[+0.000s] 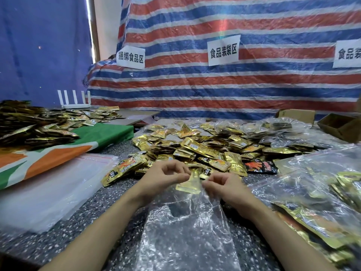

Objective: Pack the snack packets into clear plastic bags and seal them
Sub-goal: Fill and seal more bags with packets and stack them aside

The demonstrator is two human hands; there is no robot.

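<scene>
Striped tarpaulin point(214, 90) closes the back, and below it is a speckled grey worktop point(97, 216). On the left hand point(162, 178) the fingers point(183, 176) are curled, thumb against forefinger, and seem to pinch the top of one gold packet point(189, 184); whether they also catch the bag's film, I cannot tell. On the right hand point(227, 189) the fingers point(210, 182) are closed in a pinch on the mouth of the clear plastic bag point(185, 227), which lies flat toward the near edge. The packet sits between both pinches, touching them, just at the bag's mouth.

I think the step is feeding the packet in. It is better to keep the mouth lifted and to slide the packet in flat, because thin film folds easily.

Beyond the hands the heap of snack packets point(205, 147) spreads toward the far edge. Empty bags point(54, 184) lie by the left edge, filled bags point(322, 202) by the right.
</scene>
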